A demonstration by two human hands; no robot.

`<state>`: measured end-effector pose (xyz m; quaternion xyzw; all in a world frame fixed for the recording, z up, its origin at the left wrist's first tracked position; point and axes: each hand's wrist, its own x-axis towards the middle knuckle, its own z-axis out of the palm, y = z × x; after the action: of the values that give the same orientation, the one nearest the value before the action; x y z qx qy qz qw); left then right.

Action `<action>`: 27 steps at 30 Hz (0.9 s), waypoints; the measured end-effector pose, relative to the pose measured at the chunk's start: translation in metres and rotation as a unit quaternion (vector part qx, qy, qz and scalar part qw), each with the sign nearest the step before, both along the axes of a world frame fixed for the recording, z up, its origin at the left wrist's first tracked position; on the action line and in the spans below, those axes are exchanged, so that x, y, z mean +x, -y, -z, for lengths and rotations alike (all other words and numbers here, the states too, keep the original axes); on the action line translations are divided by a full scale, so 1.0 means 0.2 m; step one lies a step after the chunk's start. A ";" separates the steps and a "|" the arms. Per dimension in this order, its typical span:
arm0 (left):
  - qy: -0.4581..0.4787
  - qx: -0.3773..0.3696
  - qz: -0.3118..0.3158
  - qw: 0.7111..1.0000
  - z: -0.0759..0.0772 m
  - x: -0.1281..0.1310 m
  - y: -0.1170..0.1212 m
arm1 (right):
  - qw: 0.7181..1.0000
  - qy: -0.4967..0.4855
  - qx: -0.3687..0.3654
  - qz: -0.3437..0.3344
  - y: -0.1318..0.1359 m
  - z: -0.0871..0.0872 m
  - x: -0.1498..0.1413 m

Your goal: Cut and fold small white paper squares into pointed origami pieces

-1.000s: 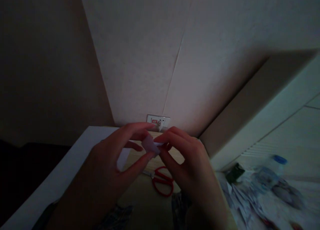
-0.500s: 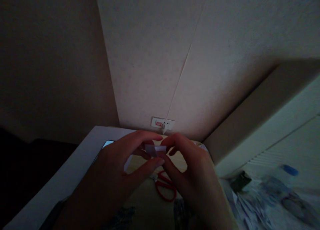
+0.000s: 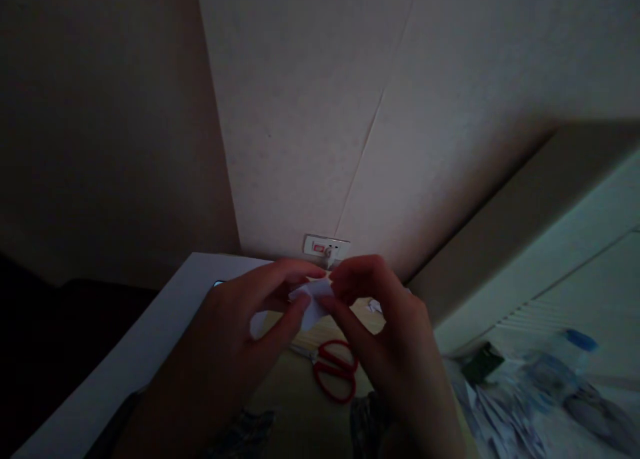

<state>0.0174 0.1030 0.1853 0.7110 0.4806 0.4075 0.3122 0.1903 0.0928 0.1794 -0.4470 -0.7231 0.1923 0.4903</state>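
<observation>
A small folded piece of white paper point(image 3: 313, 306) is held up between both hands, above the wooden tabletop. My left hand point(image 3: 245, 319) pinches its left side, thumb on the near face. On the right edge, the thumb and bent fingers of my right hand point(image 3: 383, 319) grip it. Below the paper, scissors with red handles point(image 3: 335, 371) lie on the table point(image 3: 295, 399), blades pointing left. Part of the paper's far side is hidden behind the fingers.
A large white sheet point(image 3: 165, 312) lies at the left, with a phone's edge point(image 3: 218, 284) showing behind my left hand. A wall socket point(image 3: 327, 247) with a plug sits beyond the table. On the right are paper scraps point(image 3: 500, 419) and a blue-capped clear bottle point(image 3: 580, 340).
The paper has turned and now shows a broader face towards me. My right hand has shifted slightly right, and my left thumb has drawn back a little. More of the scissors shows.
</observation>
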 end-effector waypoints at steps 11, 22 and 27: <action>0.016 0.021 0.002 1.000 -0.03 0.01 0.00 | 0.998 -0.018 0.054 -0.008 0.00 -0.04 0.02; 0.145 -0.060 -0.098 0.983 -0.06 0.04 0.03 | 0.994 0.045 0.039 -0.093 0.02 -0.03 0.06; 0.123 -0.067 -0.060 0.988 -0.07 0.02 0.03 | 0.994 0.055 0.052 -0.083 0.03 -0.03 0.06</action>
<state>0.0209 0.0974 0.1993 0.6028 0.5061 0.4773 0.3908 0.2033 0.0877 0.1863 -0.3690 -0.7926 0.1695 0.4548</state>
